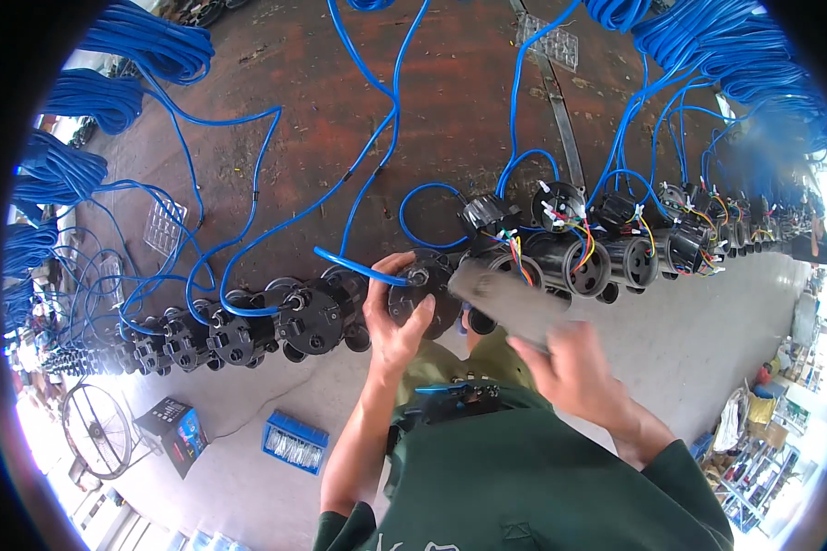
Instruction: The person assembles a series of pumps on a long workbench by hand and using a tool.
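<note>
My left hand grips a round black cylindrical housing at the near edge of the table, thumb across its end face. A blue cable comes out of a fitting on that face. In my right hand is a grey-brown flat bar, smeared by motion, its far end close to the housing's right side. Whether the bar touches the housing I cannot tell. To the left stands a similar capped black housing with its own blue cable. To the right, open black cylinders show red, yellow and white wires.
The dark, worn table carries a long row of such housings along its near edge. Coiled blue cables lie at both far sides. On the floor are a blue crate, a box and a round fan. Another person is far right.
</note>
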`<act>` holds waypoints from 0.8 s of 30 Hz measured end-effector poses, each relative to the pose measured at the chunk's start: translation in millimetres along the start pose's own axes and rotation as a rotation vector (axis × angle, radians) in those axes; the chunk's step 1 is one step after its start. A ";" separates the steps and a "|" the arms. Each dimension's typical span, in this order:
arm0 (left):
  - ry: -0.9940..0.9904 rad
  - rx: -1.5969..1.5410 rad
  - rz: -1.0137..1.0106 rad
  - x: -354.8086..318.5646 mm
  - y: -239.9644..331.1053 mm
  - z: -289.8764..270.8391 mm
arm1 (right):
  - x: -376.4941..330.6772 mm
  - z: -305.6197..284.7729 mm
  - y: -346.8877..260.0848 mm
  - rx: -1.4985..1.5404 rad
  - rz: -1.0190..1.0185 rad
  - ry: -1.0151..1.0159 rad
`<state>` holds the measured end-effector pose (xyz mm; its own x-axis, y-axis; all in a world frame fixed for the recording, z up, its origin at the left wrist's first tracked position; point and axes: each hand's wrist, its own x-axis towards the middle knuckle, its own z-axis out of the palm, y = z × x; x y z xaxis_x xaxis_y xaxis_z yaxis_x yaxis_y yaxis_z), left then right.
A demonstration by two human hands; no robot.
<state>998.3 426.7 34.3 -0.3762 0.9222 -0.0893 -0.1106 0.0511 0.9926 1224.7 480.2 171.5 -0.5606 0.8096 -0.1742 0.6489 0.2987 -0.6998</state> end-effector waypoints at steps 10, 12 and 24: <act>-0.002 -0.006 0.004 -0.1 -3.2 -0.5 | 0.0 -11.5 -13.1 -0.067 -0.166 0.065; -0.005 0.053 0.028 0.9 0.0 -0.5 | 2.4 7.2 -2.1 -0.135 -0.027 -0.039; 0.008 0.343 0.314 -10.1 -40.3 -7.2 | 5.5 -8.3 -84.7 0.110 -0.363 -0.033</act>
<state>1000.0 412.6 -5.4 -0.3502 0.9103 0.2206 0.3203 -0.1049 0.9415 1171.0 463.6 235.5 -0.7613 0.6437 0.0783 0.3464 0.5058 -0.7901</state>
